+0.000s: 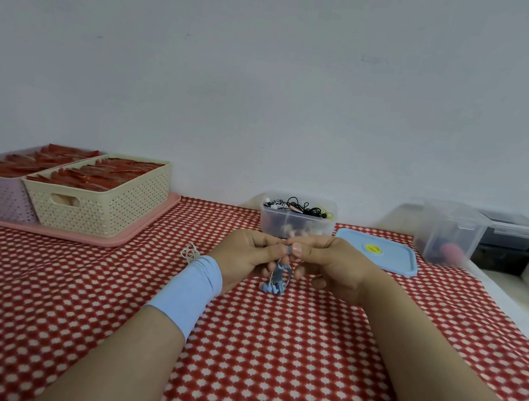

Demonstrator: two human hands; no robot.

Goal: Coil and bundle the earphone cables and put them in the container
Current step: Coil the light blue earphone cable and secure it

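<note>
Both hands meet above the checked tablecloth (266,356), just in front of the clear container (297,226) already holding bundled earphones. The left hand (249,257) pinches the blue earphone cable (278,277), apparently to keep its loops together, while the right hand (329,262) grips its top, earbuds dangling below.

Blue earphones (275,280) part-coiled, held up mid-table, buds hanging at bottom. Clear container (273,226) just behind, open, black/white/yellow bundles (300,206) piled inside. Blue lid (385,262) flat beside it, right side.
</note>
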